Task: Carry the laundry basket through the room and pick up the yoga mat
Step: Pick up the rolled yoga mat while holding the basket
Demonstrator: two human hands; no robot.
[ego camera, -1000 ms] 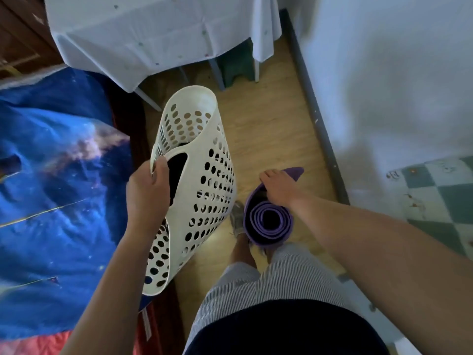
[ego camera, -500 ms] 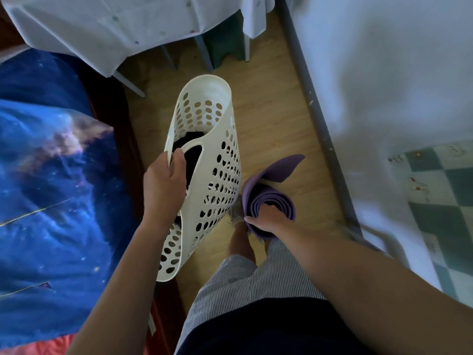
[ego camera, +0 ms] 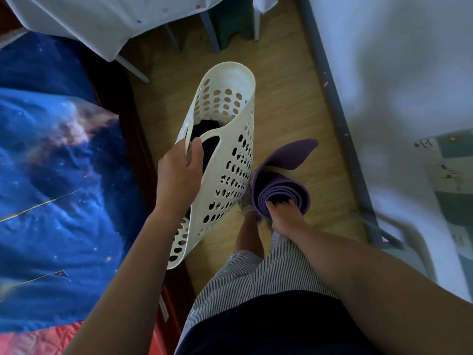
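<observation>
A white perforated laundry basket (ego camera: 230, 160) hangs on its side in front of me, with dark cloth inside. My left hand (ego camera: 179, 172) is shut on its handle cut-out. A rolled purple yoga mat (ego camera: 281, 185) stands on end just right of the basket, its loose outer flap curling up and away. My right hand (ego camera: 284, 219) grips the roll's near end, fingers hooked into the centre of the coil.
A bed with a blue galaxy-print cover (ego camera: 56, 175) runs along the left. A table under a white cloth (ego camera: 107, 19) stands ahead, a green stool (ego camera: 230, 24) beneath it. A white wall (ego camera: 396, 73) with grey skirting closes the right side. Wooden floor (ego camera: 286, 98) lies between.
My right hand shifted from the top far edge of the mat to its near end and pushed its fingers into the coil. The basket swung slightly right with my left hand.
</observation>
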